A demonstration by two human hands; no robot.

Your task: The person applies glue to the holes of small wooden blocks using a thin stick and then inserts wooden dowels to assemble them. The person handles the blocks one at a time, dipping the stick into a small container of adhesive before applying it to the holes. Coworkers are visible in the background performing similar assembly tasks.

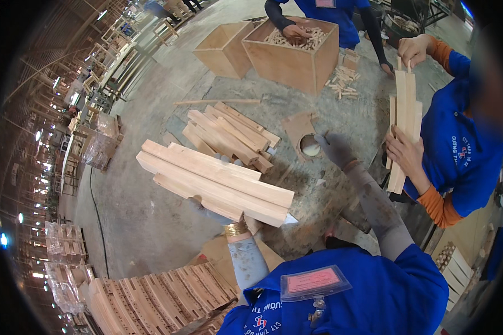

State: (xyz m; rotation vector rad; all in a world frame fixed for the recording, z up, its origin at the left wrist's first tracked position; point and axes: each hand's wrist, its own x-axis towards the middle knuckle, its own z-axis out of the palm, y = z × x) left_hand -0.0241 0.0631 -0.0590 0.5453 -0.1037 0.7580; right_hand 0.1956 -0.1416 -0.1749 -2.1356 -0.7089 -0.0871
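My left hand (205, 211), in a grey glove, grips a bundle of curved, pale wooden slats (218, 181) from beneath, with fingertips showing over their far edge. The slats lie side by side, tilted down to the right. My right hand (337, 151), also gloved, reaches to the rim of a round cup of whitish liquid (309, 146). Its fingers look bunched together; whatever they hold is too small to make out. The cup stands on a flat brown board (297, 127). Beyond the bundle, more wooden slats (229, 134) lie in a loose pile on the grey table.
Two plywood boxes (290, 61) stand at the back, one filled with dowels; loose dowels (343, 84) lie beside it. A co-worker's hands (411, 153) hold slats at right. Another co-worker's hand (297, 33) reaches into the dowels. Stacked slotted wood (162, 296) sits at lower left.
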